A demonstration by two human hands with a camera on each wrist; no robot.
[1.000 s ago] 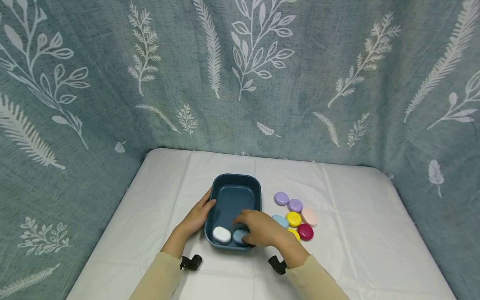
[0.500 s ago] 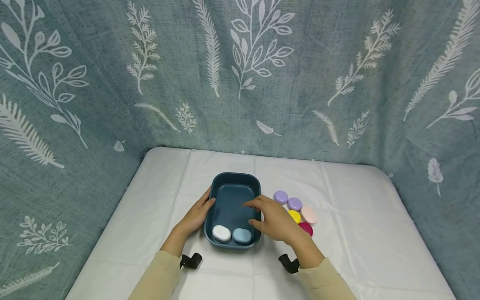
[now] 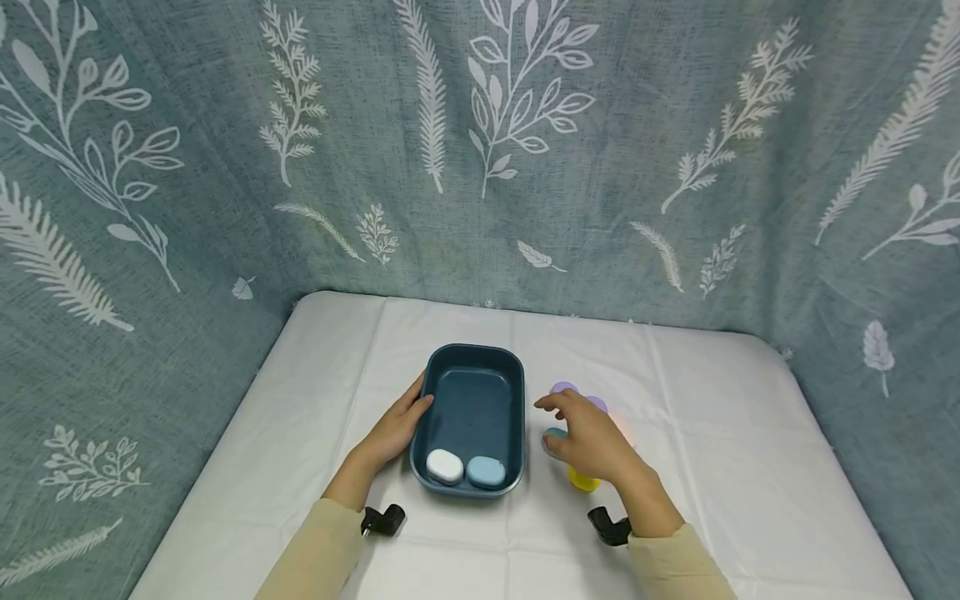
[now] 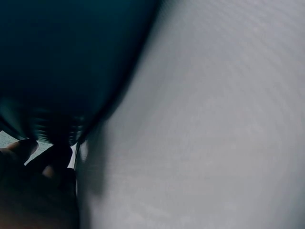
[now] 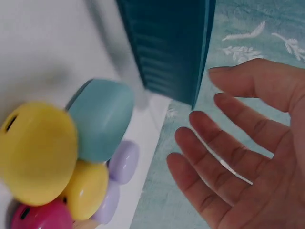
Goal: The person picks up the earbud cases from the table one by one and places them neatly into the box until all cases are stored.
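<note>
The place looks like a curtained-off recording booth, with wrist cameras (image 3: 383,521) above the near part of the table (image 3: 360,367). A blue-green curtain (image 3: 480,250) printed with white leaf sprigs (image 3: 432,100) hangs along the table's far side and runs forward on its left and right. White cloth (image 3: 735,400), creased in straight fold lines, covers the table to its rounded far corners. Whether this stands in a home, studio or lab cannot be told, as the curtain fills the view beyond the table.

Head view: right hand (image 3: 597,435) is partly hiding a lavender piece (image 3: 563,387); tray (image 3: 471,404) is concealing left hand's (image 3: 393,432) fingertips. Right-wrist view: lower edge is cropping a crimson piece (image 5: 42,218).
</note>
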